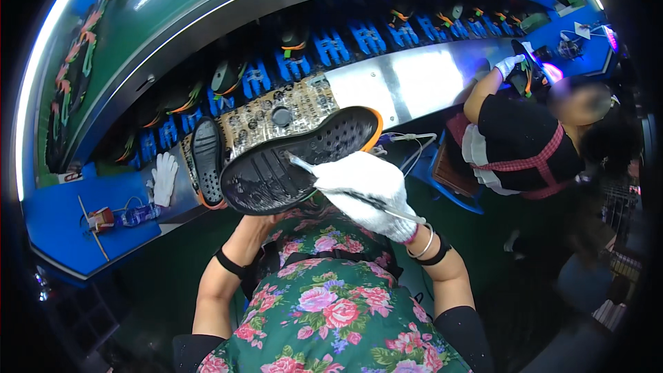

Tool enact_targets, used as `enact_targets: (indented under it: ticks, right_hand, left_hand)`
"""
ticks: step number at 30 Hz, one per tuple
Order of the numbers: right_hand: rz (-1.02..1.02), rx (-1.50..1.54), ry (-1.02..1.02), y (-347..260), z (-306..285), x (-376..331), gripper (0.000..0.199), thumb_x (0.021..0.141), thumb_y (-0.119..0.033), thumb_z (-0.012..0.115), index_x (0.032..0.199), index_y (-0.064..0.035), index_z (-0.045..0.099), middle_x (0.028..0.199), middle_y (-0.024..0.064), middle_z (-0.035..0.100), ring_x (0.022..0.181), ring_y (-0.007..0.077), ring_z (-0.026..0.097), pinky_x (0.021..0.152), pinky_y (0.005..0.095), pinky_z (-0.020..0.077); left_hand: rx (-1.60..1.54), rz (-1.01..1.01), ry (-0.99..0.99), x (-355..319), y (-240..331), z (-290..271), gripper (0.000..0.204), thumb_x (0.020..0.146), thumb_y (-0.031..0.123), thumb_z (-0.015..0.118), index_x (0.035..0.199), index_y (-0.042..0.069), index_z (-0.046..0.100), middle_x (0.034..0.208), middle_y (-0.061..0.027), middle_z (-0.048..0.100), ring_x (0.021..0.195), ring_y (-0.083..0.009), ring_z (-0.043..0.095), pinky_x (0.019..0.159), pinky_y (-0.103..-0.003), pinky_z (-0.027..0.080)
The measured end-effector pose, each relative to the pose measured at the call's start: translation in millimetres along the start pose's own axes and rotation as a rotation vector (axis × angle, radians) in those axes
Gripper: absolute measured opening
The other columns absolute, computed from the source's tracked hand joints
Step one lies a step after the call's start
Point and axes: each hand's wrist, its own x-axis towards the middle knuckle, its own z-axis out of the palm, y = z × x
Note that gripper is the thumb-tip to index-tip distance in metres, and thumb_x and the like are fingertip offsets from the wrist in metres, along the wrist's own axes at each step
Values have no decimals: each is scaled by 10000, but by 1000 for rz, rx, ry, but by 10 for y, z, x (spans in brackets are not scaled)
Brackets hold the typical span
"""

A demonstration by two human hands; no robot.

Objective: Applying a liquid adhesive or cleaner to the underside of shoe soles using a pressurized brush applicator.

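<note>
A large black shoe sole (273,176) with an orange rim at one end is held up, tilted, in front of my apron. Its face has grooves, rows of small holes and a wet-looking shine toward the left end. My left hand (261,224) supports it from below, bare, with most of the fingers hidden behind the sole. In a white knit glove, my right hand (362,183) grips a thin brush (302,164), the tip touching the middle of the sole. A second black sole (206,155) with an orange edge rests on the ledge just left.
Beyond the metal ledge (407,83) runs a line of blue racks (331,48), some bearing shoe parts. A white glove (164,178), a plastic bottle (140,215) and a stick (93,228) lie at the left. A co-worker (528,128) sits at the right beside a blue stool (452,179).
</note>
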Motion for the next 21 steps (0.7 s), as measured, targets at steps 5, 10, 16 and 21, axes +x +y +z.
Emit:
enact_targets:
  ticks: [5,10,16,21]
  right_hand:
    - [-4,-38,89,-73,13,-76,287,758,23,813,1038,-32,791,1049,127,776,904,272,741,788,349,589]
    - [22,-84,129,-236,-50,13,192,749,26,830,928,-32,792,982,129,789,836,243,749,759,339,592]
    - [-73,-226,138,-347,-106,216,201,741,16,836,924,-54,789,996,129,790,868,250,749,782,348,584]
    - [-122,-318,43,-282,-137,380,363,820,27,741,1168,-72,767,1177,113,760,1066,280,733,896,377,573]
  left_hand:
    - [-429,-40,-66,4,303,1228,695,1008,522,497,1469,4,514,1376,-220,630,1216,-401,644,1078,-505,521]
    - [-455,-49,-332,172,44,849,888,788,513,724,1506,52,479,1296,-198,633,1114,-309,669,975,-514,557]
    - [-668,-50,-276,237,-160,967,996,900,769,540,1603,98,322,1614,-211,375,1469,-404,396,1215,-619,294]
    - [-614,-106,-289,214,-152,1079,938,945,764,466,1606,116,315,1624,-187,372,1475,-384,403,1212,-605,328]
